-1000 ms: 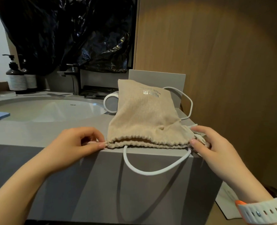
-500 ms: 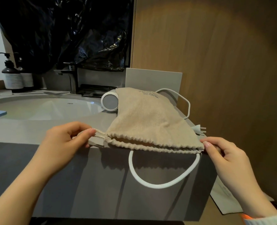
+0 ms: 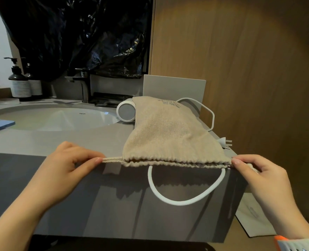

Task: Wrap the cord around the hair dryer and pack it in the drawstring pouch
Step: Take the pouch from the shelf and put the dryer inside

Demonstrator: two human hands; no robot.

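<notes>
A beige drawstring pouch lies on the grey counter, draped over the white hair dryer, whose round end sticks out at the pouch's far left. The white cord hangs in a loop from the pouch mouth over the counter's front edge; another loop rises behind the pouch, and the plug lies to its right. My left hand pinches the drawstring at the left of the mouth. My right hand pinches the drawstring at the right. The mouth is stretched flat between them.
A white sink basin with a dark faucet lies left of the pouch. Pump bottles stand at the far left. A grey box stands behind the pouch, a wooden panel on the right. Black plastic sheeting hangs above.
Both hands have moved apart, pulling the drawstrings outward. The pouch has sunk from upright to lying flat over the dryer, and its mouth has drawn straighter and tighter. The plug is now uncovered.
</notes>
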